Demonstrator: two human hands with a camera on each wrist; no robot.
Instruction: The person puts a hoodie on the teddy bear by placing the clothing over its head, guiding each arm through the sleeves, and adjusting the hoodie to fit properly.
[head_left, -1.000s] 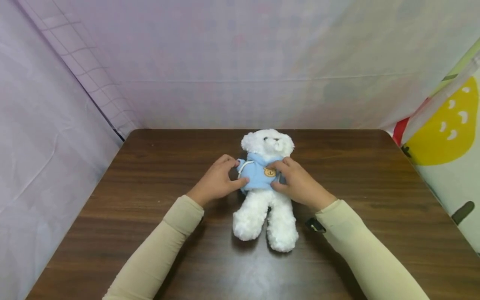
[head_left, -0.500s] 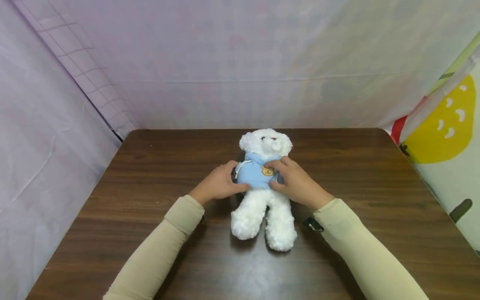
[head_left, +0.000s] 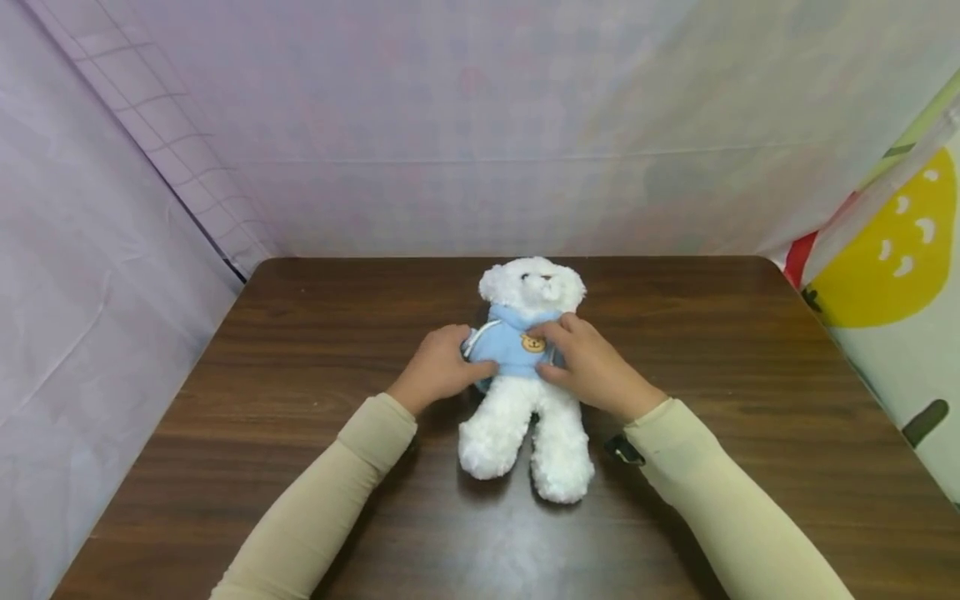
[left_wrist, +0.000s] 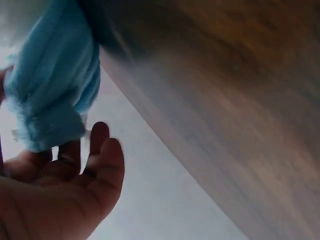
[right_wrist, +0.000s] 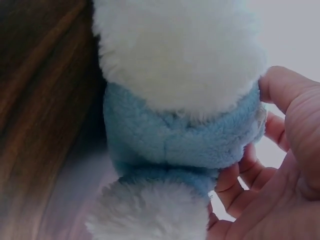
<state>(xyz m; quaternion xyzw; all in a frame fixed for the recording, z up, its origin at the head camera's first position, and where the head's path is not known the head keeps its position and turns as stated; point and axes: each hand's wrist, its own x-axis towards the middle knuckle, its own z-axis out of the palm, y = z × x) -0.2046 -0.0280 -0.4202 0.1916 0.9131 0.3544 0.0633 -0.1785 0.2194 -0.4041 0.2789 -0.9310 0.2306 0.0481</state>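
A white plush teddy bear (head_left: 540, 290) lies on its back on the brown table, head toward the far edge. It wears a light blue hoodie (head_left: 510, 350) with a small bear-face patch (head_left: 533, 342). My left hand (head_left: 442, 362) holds the bear's side, thumb over the hoodie's front. In the left wrist view, fingers (left_wrist: 111, 155) curl behind a blue sleeve (left_wrist: 55, 95). From the other side my right hand (head_left: 596, 367) grips the hoodie, one finger across the patch. The right wrist view has its thumb (right_wrist: 282, 87) against the blue cloth, below white fur (right_wrist: 175, 55).
The dark wood-grain table (head_left: 300, 333) stretches out on both sides of the bear. Pale curtains (head_left: 450, 125) hang behind its far edge and at the left. A cloth with a yellow print (head_left: 892, 258) hangs at the right.
My left hand has shifted slightly at the bear's side, and its thumb sits a little lower on the hoodie. My right hand keeps its grip. The bear has barely moved.
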